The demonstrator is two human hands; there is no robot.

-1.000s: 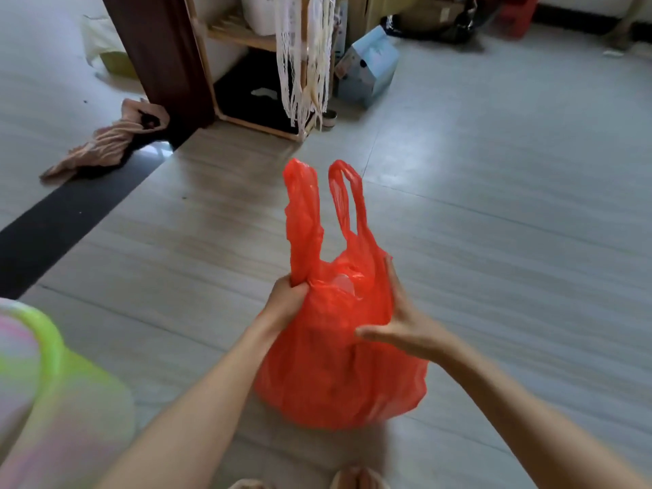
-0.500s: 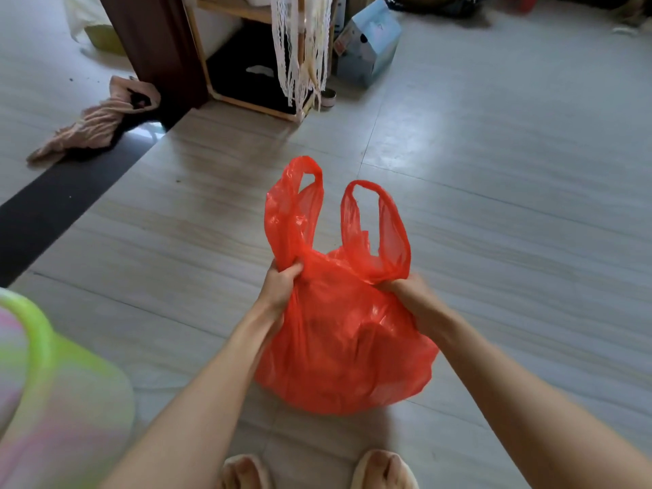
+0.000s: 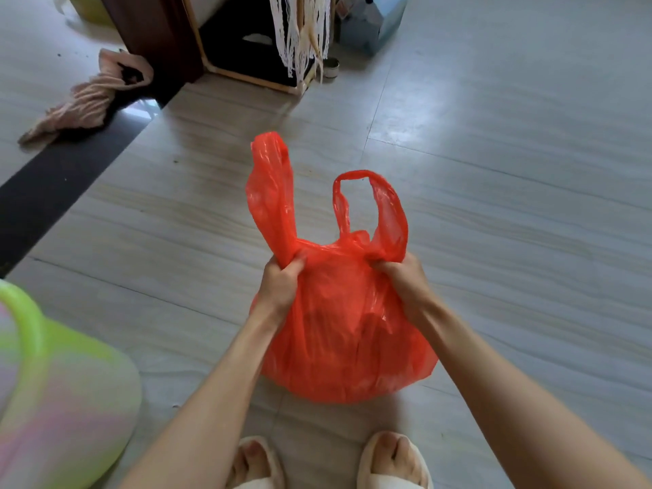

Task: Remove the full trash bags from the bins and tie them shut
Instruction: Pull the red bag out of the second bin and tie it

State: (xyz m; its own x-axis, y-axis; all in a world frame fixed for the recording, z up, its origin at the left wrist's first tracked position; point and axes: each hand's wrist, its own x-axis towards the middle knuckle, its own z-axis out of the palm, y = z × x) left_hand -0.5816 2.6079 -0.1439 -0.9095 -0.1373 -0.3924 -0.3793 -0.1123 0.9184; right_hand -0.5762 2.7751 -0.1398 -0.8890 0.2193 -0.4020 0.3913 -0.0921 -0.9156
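A full red plastic trash bag (image 3: 342,333) sits on the tiled floor in front of my feet. My left hand (image 3: 280,284) grips the base of the bag's left handle loop, which stands up above my fist. My right hand (image 3: 402,280) grips the base of the right handle loop, which arches upward. The two hands are apart, with the gathered bag mouth stretched between them. The bag's contents are hidden by the plastic.
A light green bin (image 3: 60,386) stands at the lower left. A wooden shelf unit (image 3: 247,37) with hanging lace, a small can (image 3: 331,68) and a blue box (image 3: 374,22) are at the top. A crumpled pink cloth (image 3: 95,97) lies upper left. My slippered feet (image 3: 391,460) are below the bag.
My right hand went from resting open against the bag's side to gripping the right handle. Both hands pulled the handles apart and the bag mouth gathered between them.
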